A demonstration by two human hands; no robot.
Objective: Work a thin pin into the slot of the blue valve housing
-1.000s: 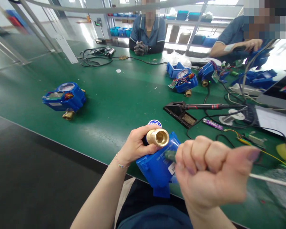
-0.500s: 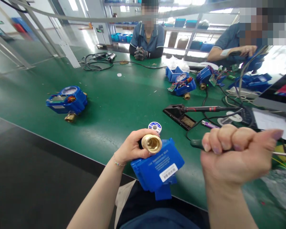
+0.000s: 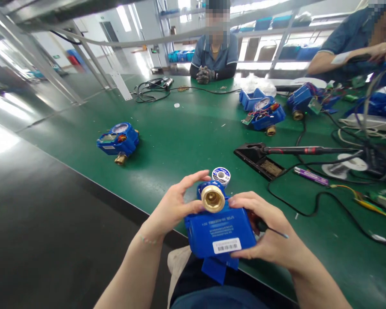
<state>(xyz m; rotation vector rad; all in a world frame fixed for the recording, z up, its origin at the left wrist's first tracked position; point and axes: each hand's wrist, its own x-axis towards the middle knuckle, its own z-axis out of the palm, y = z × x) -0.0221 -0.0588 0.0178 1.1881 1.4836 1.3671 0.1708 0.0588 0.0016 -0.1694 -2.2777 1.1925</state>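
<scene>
A blue water meter point(image 3: 220, 229) with a barcode label is held at the table's front edge, its brass pipe end point(image 3: 213, 198) facing me. My left hand point(image 3: 172, 206) curls round the brass end from the left, thumb against it and fingers behind. From the right, my right hand point(image 3: 266, 227) grips the blue case, thumb low and fingers on top. A thin dark shaft, probably the screwdriver point(image 3: 276, 232), pokes out past the right palm; its handle is mostly hidden. A blue flap point(image 3: 215, 269) hangs below the case. Right behind the meter stands a solder spool point(image 3: 221, 175).
Another blue meter point(image 3: 118, 139) sits to the left. A soldering iron point(image 3: 296, 150) rests in its stand point(image 3: 260, 162), with cables and a purple tube point(image 3: 311, 176) nearby. Opened meters point(image 3: 265, 113) lie farther back. Two people are across the table, one with gloved hands point(image 3: 204, 75) folded.
My right hand has come down from the raised right side, screwdriver in its fist, onto the meter's case. The left hand's fingers have loosened round the brass end. The view has shifted left.
</scene>
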